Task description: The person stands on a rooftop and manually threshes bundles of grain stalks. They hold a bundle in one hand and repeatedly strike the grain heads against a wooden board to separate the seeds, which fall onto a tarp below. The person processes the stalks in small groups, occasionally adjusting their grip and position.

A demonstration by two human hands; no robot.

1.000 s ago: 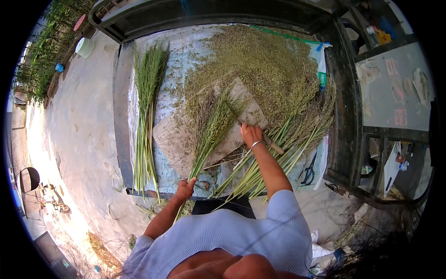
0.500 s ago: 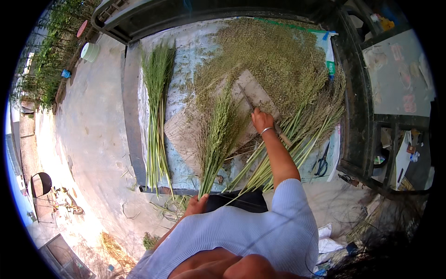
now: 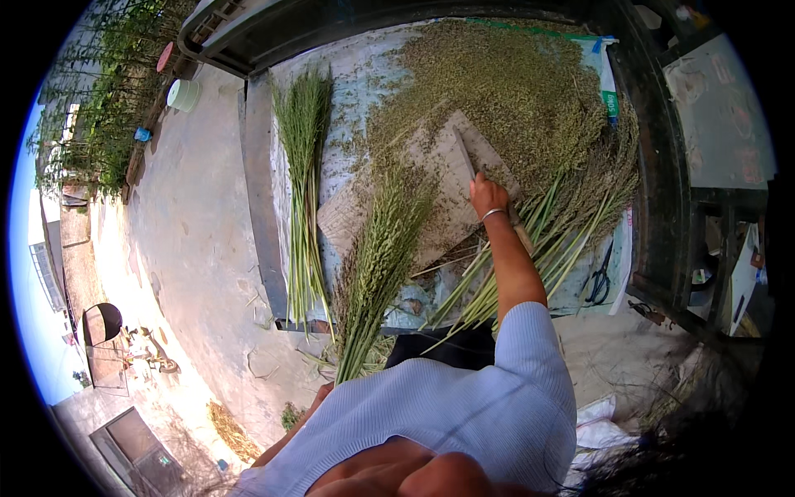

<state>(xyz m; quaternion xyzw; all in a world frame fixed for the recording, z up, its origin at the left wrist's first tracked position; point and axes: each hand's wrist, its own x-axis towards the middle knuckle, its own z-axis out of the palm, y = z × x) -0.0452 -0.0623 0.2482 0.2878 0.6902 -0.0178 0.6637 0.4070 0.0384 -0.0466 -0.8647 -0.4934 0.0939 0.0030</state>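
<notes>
My left hand is closed round the lower stems of a bundle of grain stalks, close against my body; my shirt hides part of that hand. The bundle's green and brownish seed heads point away from me, over the near edge of a wooden board. My right hand grips a knife with a long narrow blade that points away over the board. Its wooden handle end sticks out behind the hand. Loose seed heads lie piled around the board's far side.
Another bundle of green stalks lies at the left of the sheet. More cut stalks lie at the right, near dark-handled scissors. A dark metal frame borders the right and far sides. A pale green bucket stands at the far left.
My left hand has drawn the bundle back toward my body, so its heads cover less of the board. My right hand stays over the board with the knife. The whole view has shifted slightly.
</notes>
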